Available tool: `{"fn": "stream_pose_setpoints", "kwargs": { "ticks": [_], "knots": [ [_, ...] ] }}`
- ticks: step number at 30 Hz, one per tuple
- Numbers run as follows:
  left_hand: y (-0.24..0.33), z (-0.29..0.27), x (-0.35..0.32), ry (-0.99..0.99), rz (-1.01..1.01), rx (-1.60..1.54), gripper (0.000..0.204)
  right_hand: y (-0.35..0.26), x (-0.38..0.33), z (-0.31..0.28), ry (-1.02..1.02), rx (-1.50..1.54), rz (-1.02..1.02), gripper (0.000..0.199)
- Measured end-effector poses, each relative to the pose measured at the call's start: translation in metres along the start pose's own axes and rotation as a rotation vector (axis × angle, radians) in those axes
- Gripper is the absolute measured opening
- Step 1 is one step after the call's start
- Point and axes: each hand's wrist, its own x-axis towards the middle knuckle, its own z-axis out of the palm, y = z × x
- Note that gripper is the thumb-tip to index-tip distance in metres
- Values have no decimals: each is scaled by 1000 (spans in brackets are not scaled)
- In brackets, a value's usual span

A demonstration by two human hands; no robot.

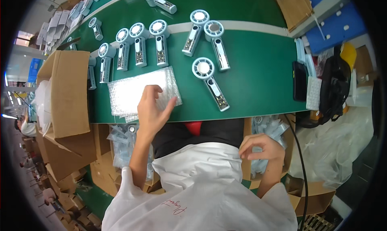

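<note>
My left hand point(152, 111) is over a stack of clear bubble-wrap bags point(125, 95) at the near edge of the green table. Its fingers are bent and the thumb stands well apart, with nothing seen between them. My right hand point(264, 147) hangs beside my waist, below the table edge, fingers loosely curled and apart, holding nothing that I can see. Closest to me on the table lies a light-blue handheld fan point(209, 84) with a round head and a see-through handle. Beyond it, two more fans point(219, 49) lie side by side, and several others point(161, 45) form a row behind the bags.
An open cardboard box point(70, 96) stands at the table's left. Under the table, cartons hold bagged light-blue parts point(268, 128). A dark phone-like slab point(299, 82) and a black bag point(336, 82) lie at the right. A black cable point(301, 162) runs down there. A pale strip point(258, 26) crosses the table.
</note>
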Motion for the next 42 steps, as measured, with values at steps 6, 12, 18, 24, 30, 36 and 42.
{"fn": "stream_pose_setpoints", "kwargs": {
  "ticks": [6, 12, 18, 24, 30, 36, 42],
  "knots": [
    [-27, 10, 4, -107, -185, 19, 19, -125, 212, -13, 468, -190, -563, 14],
    [-37, -4, 3, -105, -225, -263, 21, -108, 445, -135, 618, -1226, -225, 44],
    [-32, -13, 1, -145, -233, -207, 15, -88, 490, -168, 583, -1451, 314, 48],
    [-41, 2, -1, -83, -175, -222, 14, -134, 399, -146, 572, -958, -40, 43],
    [-42, 1, -3, -100, -103, -152, 16, -151, 269, -48, 469, -603, -379, 41],
    [-35, -3, 1, -154, -62, -23, 16, -75, 184, 21, -66, 926, -416, 45],
    [-37, -16, 7, -217, -55, -79, 12, -10, 161, 42, -682, 1478, -283, 52]
  ]
}}
